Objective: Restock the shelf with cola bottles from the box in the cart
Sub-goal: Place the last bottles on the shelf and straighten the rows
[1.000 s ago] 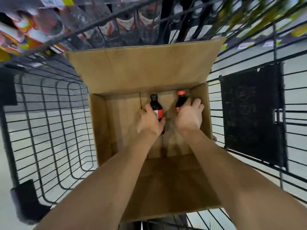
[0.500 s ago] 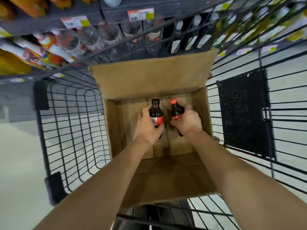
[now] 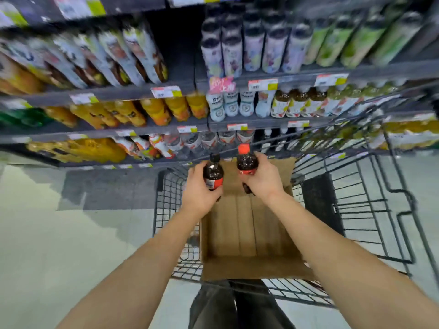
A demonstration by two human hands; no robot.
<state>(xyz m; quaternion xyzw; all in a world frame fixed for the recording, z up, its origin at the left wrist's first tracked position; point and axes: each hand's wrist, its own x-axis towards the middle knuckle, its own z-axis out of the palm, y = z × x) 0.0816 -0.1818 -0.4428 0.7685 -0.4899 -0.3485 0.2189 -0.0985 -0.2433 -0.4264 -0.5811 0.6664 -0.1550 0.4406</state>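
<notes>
Both forearms are bare, with no sleeves visible. The left hand (image 3: 200, 191) and right hand (image 3: 262, 180) carry no gloves. Dark trousers (image 3: 234, 305) appear below the cart (image 3: 389, 200).

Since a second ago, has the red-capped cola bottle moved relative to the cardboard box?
Yes. The red-capped cola bottle, in the right hand, has risen from the cardboard box floor to above its far rim.

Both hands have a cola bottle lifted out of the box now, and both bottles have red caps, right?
Not quite. The head view shows only the right hand holding a red-capped bottle; the bottle in the left hand has a black cap. Otherwise correct: each hand grips one cola bottle above the open box in the cart.
</notes>
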